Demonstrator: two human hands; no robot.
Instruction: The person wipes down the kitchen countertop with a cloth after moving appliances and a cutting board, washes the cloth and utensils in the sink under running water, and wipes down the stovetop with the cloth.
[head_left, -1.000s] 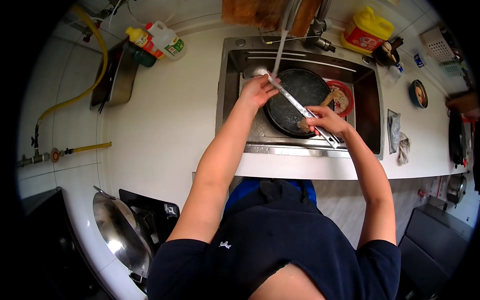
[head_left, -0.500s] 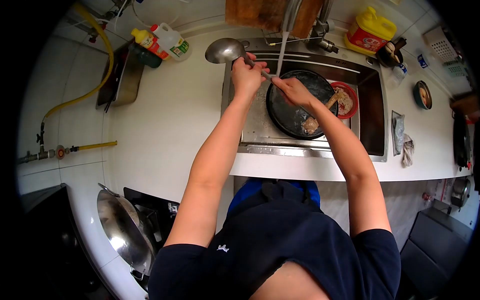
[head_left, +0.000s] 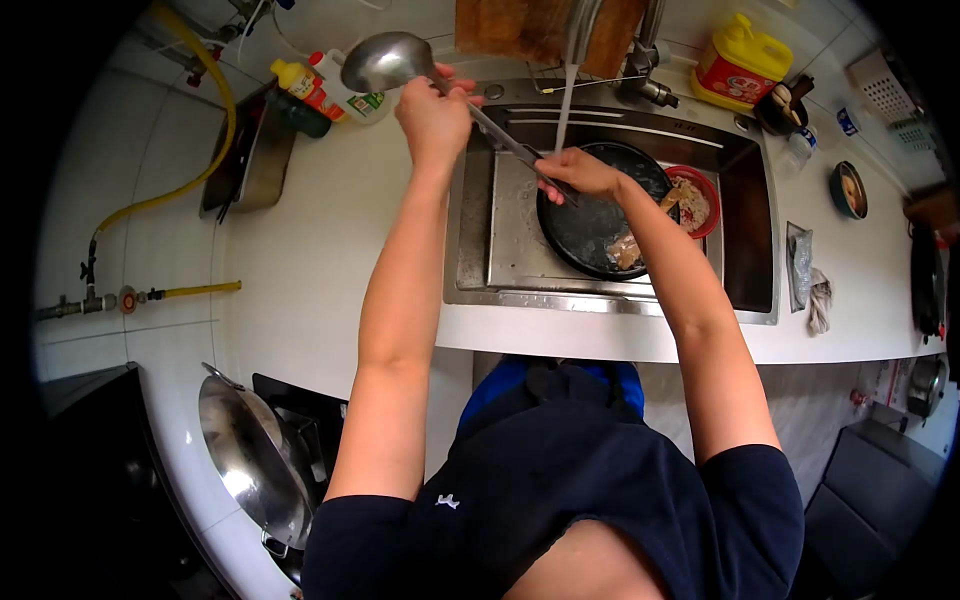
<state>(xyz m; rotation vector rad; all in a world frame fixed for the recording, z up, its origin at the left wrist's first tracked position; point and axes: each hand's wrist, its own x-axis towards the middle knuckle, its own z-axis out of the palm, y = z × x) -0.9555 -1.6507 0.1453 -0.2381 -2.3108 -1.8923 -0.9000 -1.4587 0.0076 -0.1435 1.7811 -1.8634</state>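
A metal ladle stretches across both hands, its round bowl up at the left. My left hand is closed around the handle just below that bowl, fingers partly hidden. Toward the handle's far end, my right hand grips it over a round black pan in the sink. Water runs from the faucet in a thin stream just behind the right hand. Inside the pan lies a brownish lump, with a light wooden-looking piece near the pan's right rim.
Beside the pan, a red bowl holds pinkish food in the steel sink. A yellow jug stands behind on the right, bottles at the back left. A wooden board leans behind the sink; a wok sits lower left.
The ladle's bowl and my left hand have moved left and slightly up. My right hand has shifted slightly and now holds the handle nearer its end.
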